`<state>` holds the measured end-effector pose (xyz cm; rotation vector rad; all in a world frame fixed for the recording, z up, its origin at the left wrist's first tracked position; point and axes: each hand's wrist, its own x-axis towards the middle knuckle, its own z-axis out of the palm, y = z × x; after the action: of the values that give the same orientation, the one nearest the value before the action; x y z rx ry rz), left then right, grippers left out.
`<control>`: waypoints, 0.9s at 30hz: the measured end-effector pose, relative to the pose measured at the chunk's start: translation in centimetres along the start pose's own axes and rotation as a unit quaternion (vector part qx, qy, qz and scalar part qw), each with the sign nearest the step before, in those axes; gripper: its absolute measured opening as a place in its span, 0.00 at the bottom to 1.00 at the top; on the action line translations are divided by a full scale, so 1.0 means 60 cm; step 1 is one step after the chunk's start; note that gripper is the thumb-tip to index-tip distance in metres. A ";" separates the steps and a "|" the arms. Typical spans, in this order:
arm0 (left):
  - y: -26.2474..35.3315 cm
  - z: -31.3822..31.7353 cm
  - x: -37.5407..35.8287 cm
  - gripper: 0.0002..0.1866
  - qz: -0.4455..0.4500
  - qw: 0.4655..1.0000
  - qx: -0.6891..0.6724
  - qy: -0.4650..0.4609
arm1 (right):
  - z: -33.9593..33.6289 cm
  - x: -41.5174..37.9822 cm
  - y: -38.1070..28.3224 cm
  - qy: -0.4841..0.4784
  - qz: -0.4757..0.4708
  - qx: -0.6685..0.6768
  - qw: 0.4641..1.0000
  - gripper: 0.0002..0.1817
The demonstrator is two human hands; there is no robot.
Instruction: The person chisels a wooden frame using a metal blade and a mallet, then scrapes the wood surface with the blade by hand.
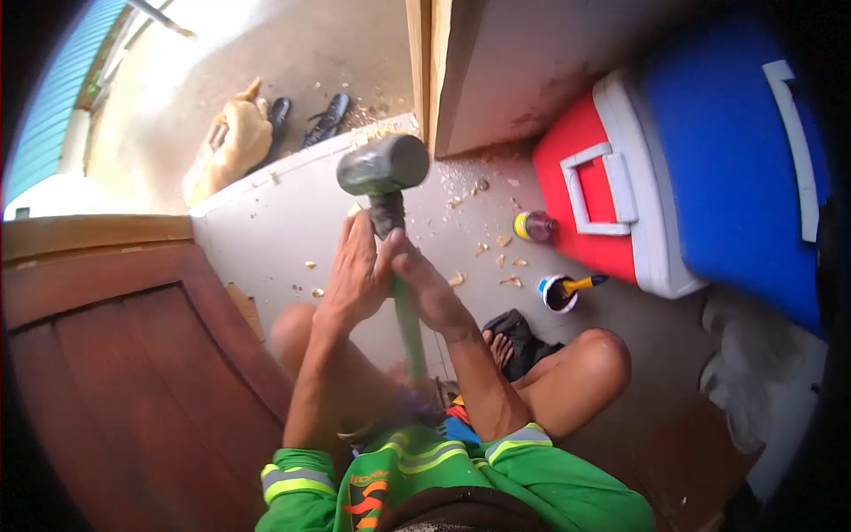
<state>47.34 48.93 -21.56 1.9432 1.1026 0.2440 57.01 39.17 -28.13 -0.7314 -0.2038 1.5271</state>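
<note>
A mallet (383,167) with a dark cylindrical head is raised in front of me, its green handle running down toward my lap. Dark wrapping covers the neck just under the head. My left hand (355,270) presses against the upper handle from the left, fingers pointing up beside the wrapped neck. From the other side my right hand (425,285) closes around the handle below the head, its thumb near the neck. My hands meet there and hide part of the handle.
Wood chips (456,278) litter the tiled floor. A paint container (558,295) with a brush (585,283), a yellow-labelled bottle (534,226), a red cooler (567,168) and a blue cooler (727,151) stand right. A wooden door (133,355) is left; a dog (232,142) and sandals (328,120) are outside.
</note>
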 end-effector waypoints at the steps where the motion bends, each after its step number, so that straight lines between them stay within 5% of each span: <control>1: -0.016 -0.003 0.007 0.24 0.034 0.999 -0.004 -0.024 | 0.001 0.005 -0.028 0.004 0.023 -0.086 0.996 0.27; 2: -0.035 -0.007 0.016 0.25 0.066 0.997 -0.009 -0.048 | 0.004 0.010 -0.052 0.009 0.044 -0.173 0.984 0.23; 3: -0.038 -0.020 0.022 0.27 0.095 0.993 -0.014 -0.075 | 0.019 0.011 -0.060 0.085 0.022 -0.072 0.994 0.15; 5: -0.027 -0.057 0.030 0.27 0.019 0.989 0.093 -0.115 | -0.033 0.019 -0.064 0.105 0.018 -0.071 0.992 0.14; 10: -0.021 -0.055 0.088 0.23 0.000 0.869 0.405 -0.285 | -0.170 0.034 -0.104 0.198 0.003 -0.147 0.969 0.11; 15: -0.179 0.142 0.108 0.28 0.145 0.789 0.436 -0.407 | -0.229 0.013 -0.092 0.222 0.039 -0.177 0.958 0.14; 17: -0.232 0.214 0.091 0.28 0.282 0.691 0.515 -0.422 | -0.251 -0.016 -0.073 0.232 0.039 -0.192 0.953 0.15; 20: -0.354 0.283 0.074 0.29 0.479 0.721 0.430 -0.257 | -0.271 -0.060 -0.061 0.260 0.062 -0.207 0.941 0.17; 23: -0.396 0.275 0.068 0.29 0.491 0.729 0.412 -0.242 | -0.305 -0.107 -0.031 0.305 0.071 -0.193 0.930 0.18; 27: -0.398 0.277 0.083 0.19 0.380 0.799 0.389 -0.259 | -0.336 -0.148 -0.026 0.328 0.047 -0.238 0.913 0.15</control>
<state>44.73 48.66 -50.96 2.8756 -0.0483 -0.3846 68.81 24.87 -40.11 -1.6217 -0.0279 1.2439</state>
